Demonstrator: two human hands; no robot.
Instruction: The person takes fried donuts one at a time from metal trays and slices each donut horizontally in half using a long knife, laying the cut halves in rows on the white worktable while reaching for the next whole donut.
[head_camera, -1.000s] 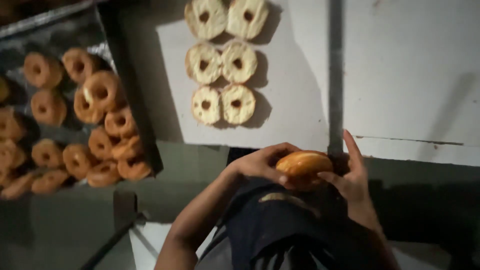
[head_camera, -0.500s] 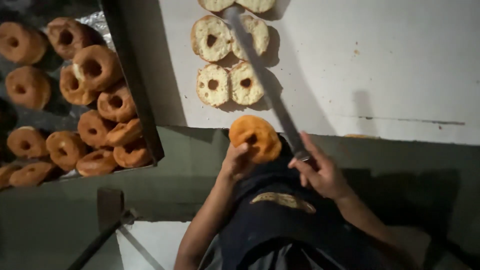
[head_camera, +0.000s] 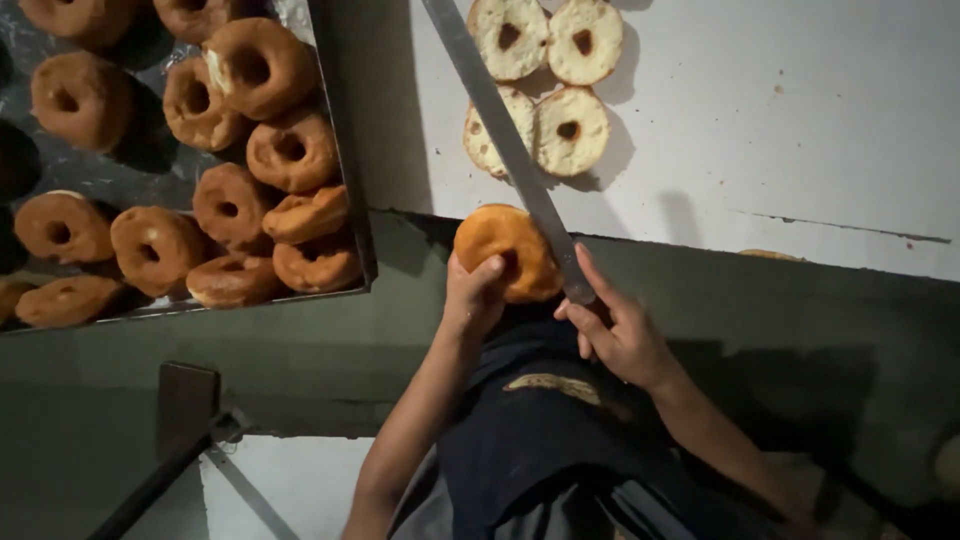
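Note:
My left hand (head_camera: 474, 297) holds a golden-brown doughnut (head_camera: 497, 246) upright at the edge of the white table (head_camera: 780, 130). My right hand (head_camera: 612, 327) grips the handle of a long knife (head_camera: 500, 130). Its blade runs up and left past the doughnut's right side and over the table. Several doughnut halves (head_camera: 570, 128) lie cut side up on the white surface, close to the blade.
A metal tray (head_camera: 345, 170) at the left holds several whole doughnuts (head_camera: 290, 150) piled together. A dark metal frame (head_camera: 185, 430) shows at the lower left. My dark apron (head_camera: 540, 420) fills the bottom centre.
The doughnut went from lying flat in both hands to being held upright by my left hand alone. My right hand took up the knife, whose blade now lies against the doughnut.

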